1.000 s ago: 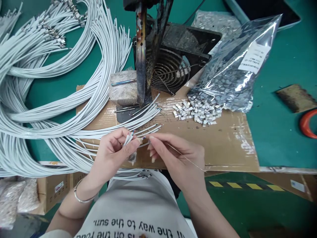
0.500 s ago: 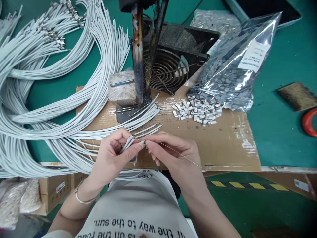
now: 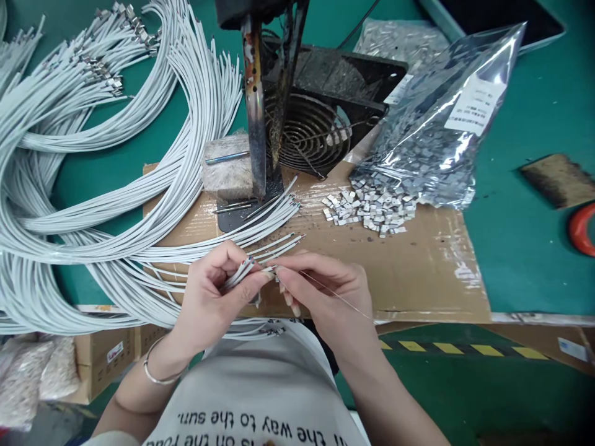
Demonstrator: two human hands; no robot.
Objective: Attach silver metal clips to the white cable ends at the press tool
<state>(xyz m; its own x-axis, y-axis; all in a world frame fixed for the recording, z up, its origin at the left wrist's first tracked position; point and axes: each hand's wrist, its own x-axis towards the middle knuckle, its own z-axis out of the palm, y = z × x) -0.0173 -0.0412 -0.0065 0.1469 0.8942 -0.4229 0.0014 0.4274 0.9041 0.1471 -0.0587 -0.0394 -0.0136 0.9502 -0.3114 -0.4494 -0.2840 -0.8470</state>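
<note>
My left hand (image 3: 207,300) is closed around a small bunch of white cables (image 3: 239,272), their coloured core ends showing past the fingers. One cable end sticks out between its thumb and forefinger. Against that end, the thumb and forefinger of my right hand (image 3: 328,297) are pinched together. A thin silvery wire (image 3: 335,293) runs from the right fingertips back across the palm; it looks like solder wire. What exactly lies between the right fingertips is too small to make out. Just beyond the hands, more loose cable ends (image 3: 279,217) rest on the cardboard (image 3: 432,272).
Large bundles of white cable (image 3: 116,241) cover the left side. Ahead stands a soldering stand (image 3: 255,111) with a black fan (image 3: 311,133) behind it. Small metal connectors (image 3: 372,209) spill from a silvery bag (image 3: 427,136). A stained sponge (image 3: 560,179) and an orange-red ring (image 3: 583,229) are at right.
My hands have barely moved. The right fingertips have shifted slightly at the cable end, which shows more plainly between the two hands. The view has shifted slightly.
</note>
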